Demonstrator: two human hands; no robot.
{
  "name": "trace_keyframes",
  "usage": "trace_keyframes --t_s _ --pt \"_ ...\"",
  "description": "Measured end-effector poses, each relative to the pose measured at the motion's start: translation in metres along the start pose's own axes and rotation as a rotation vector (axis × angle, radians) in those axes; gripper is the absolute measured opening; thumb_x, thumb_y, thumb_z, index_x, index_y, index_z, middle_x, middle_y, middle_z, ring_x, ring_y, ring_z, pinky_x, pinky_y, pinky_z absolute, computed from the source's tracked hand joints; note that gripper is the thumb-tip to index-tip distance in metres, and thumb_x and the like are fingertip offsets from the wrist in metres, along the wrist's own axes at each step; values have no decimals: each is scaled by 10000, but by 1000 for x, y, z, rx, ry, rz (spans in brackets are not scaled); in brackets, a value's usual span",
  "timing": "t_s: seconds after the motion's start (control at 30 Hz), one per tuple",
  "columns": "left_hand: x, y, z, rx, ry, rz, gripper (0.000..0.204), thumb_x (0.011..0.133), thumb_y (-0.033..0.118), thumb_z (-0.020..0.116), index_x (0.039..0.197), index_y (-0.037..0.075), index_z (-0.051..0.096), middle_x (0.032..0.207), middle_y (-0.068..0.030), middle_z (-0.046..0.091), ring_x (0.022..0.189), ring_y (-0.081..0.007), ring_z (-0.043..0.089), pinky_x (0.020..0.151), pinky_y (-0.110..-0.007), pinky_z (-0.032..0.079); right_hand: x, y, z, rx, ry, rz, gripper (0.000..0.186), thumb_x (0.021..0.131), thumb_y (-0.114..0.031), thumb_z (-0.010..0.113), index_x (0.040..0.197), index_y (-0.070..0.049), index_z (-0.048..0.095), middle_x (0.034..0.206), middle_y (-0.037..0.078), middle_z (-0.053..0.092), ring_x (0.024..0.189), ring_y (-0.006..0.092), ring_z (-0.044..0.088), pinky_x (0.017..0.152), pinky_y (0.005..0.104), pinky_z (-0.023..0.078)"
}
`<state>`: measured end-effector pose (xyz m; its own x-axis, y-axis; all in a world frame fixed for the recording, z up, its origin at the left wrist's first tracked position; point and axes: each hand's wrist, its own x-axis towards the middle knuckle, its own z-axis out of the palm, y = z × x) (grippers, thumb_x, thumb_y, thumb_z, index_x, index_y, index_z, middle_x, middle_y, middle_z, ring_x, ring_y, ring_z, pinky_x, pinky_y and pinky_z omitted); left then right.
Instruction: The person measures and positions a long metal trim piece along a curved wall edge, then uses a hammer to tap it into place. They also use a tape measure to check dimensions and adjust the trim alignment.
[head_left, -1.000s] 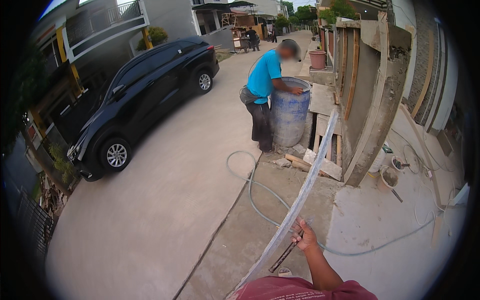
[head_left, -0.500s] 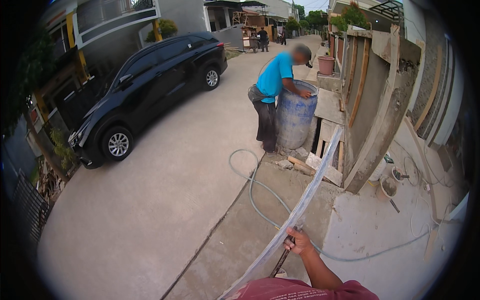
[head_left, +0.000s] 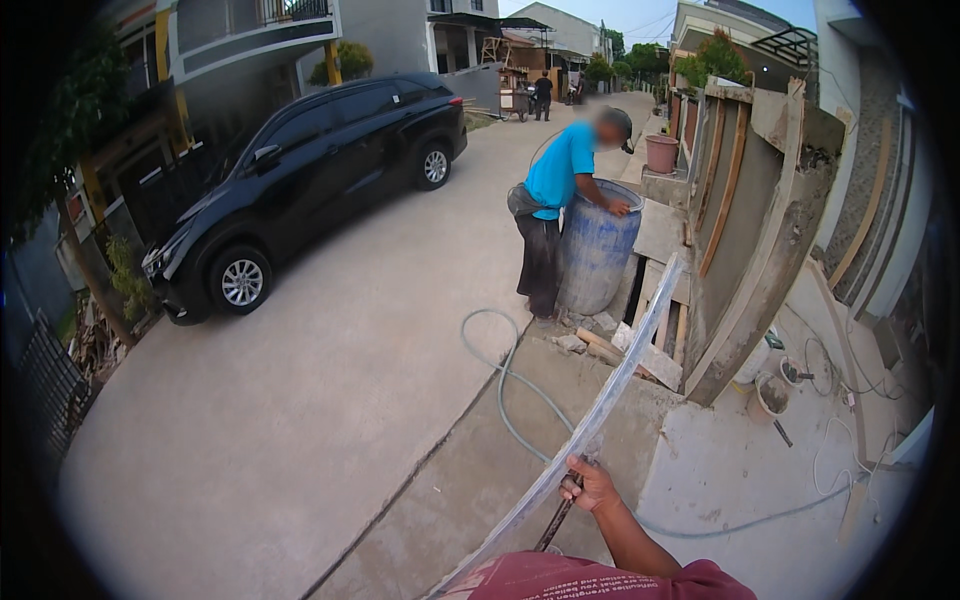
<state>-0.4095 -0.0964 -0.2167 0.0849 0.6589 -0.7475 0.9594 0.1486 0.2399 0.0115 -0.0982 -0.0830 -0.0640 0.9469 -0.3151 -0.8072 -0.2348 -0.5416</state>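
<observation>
My right hand is closed around a dark rod-like tool, right beside a long, pale metal straightedge; whether my fingers also grip the straightedge is unclear. The straightedge runs diagonally from the lower edge up toward some broken slabs and timber. My left hand is out of view. A pale green hose loops on the concrete beside the straightedge. Ahead, a co-worker in a blue shirt bends over a weathered blue barrel, a hand on or inside its rim.
A black car is parked left. A rough concrete wall with timber strips stands right, with buckets, cables and tools below it. A pink planter sits behind the barrel. Farther up the street, people stand near a cart.
My right hand and the rod have shifted slightly left in the picture. The car, co-worker and barrel appear a little lower and farther right as the view moves. The co-worker stays bent over the barrel.
</observation>
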Motion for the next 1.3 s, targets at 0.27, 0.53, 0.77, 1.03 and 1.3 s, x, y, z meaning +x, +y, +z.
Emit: trace_keyframes --t_s 0.27,0.53,0.77,1.03,1.3 --pt "13 -9 1 18 -2 2 357 903 297 492 1069 71 713 1102 -225 669 1072 -400 613 948 -454 479 -3 -9 13 -82 41 -53 163 863 -198 745 891 -155 590 657 -10 545 427 130 452 470 332 401" --pt "34 -36 2 69 -13 27 344 910 264 479 1073 74 715 1115 -228 665 1087 -400 607 960 -450 475 -10 -10 21 -115 121 -97 207 853 -134 743 934 -132 553 689 -6 521 432 135 443 459 341 390" --pt "-14 95 -88 -610 191 487 331 892 158 499 1131 19 681 692 5 479 625 -118 433 606 -290 405 -20 -13 37 -94 90 -96 200 848 -115 742 935 -120 561 705 -6 542 431 121 446 440 315 385" --pt "-14 274 -158 -1302 -258 665 336 979 293 544 1099 -19 574 696 49 380 592 -82 363 534 -241 330 -30 -23 57 -173 52 -86 212 838 -134 763 922 -103 571 695 -17 533 431 100 439 438 299 385" --pt "-65 412 -209 -1291 -545 744 501 981 488 517 1073 5 617 659 54 454 495 -63 374 459 -207 332 -42 -33 91 -283 -184 -59 199 874 -164 734 922 -83 560 639 -13 516 431 87 439 442 272 381"
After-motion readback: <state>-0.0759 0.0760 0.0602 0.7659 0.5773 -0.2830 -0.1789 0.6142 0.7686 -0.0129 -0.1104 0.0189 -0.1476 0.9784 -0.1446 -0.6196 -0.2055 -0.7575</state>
